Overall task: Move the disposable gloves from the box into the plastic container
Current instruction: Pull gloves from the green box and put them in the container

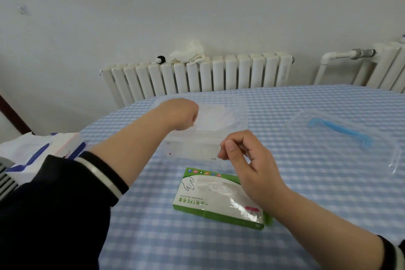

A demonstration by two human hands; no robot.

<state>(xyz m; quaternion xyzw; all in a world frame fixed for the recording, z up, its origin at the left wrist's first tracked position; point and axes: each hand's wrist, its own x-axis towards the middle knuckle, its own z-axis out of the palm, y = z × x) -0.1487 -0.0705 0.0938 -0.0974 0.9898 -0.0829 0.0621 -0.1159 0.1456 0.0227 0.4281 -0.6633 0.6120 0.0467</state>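
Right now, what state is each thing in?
Glove box: flat on table, top opening showing gloves.
Plastic container: open, gloves inside.
Lid: off, lying apart to the right.
Left hand: curled at container.
Right hand: pinching a clear glove.

A green-and-white glove box (pixel 219 198) lies flat near the tabletop's (pixel 306 204) near edge, its top opening showing crumpled clear gloves (pixel 215 186). Just beyond it, toward the far edge, stands a clear plastic container (pixel 230 116), open-topped, with pale translucent gloves inside.
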